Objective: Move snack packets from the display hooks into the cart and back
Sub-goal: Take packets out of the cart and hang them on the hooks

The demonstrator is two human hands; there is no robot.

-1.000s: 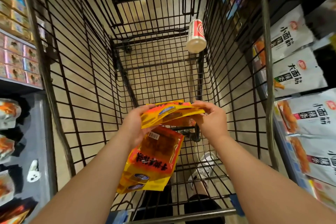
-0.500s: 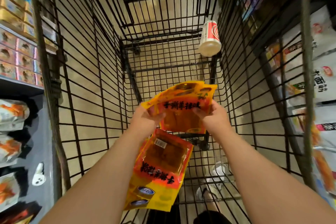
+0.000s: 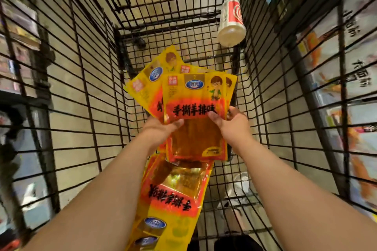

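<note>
Inside the black wire cart [image 3: 81,91] I hold up a fan of yellow and red snack packets [image 3: 193,96], printed sides facing me. My left hand [image 3: 161,128] pinches their lower left edge, thumb on the front. My right hand [image 3: 232,124] pinches the lower right edge. More packets of the same kind [image 3: 173,195] lie upside down on the cart floor below my left forearm, partly hidden by it.
A white and red bottle [image 3: 231,24] leans in the cart's far right corner. White snack bags [image 3: 359,71] hang on the display to the right of the cart. Shelves with small packs [image 3: 18,26] stand on the left.
Both hands have lifted the packets and tipped them upright, so their fronts now face me, and they have fanned apart. The view has moved closer into the cart.
</note>
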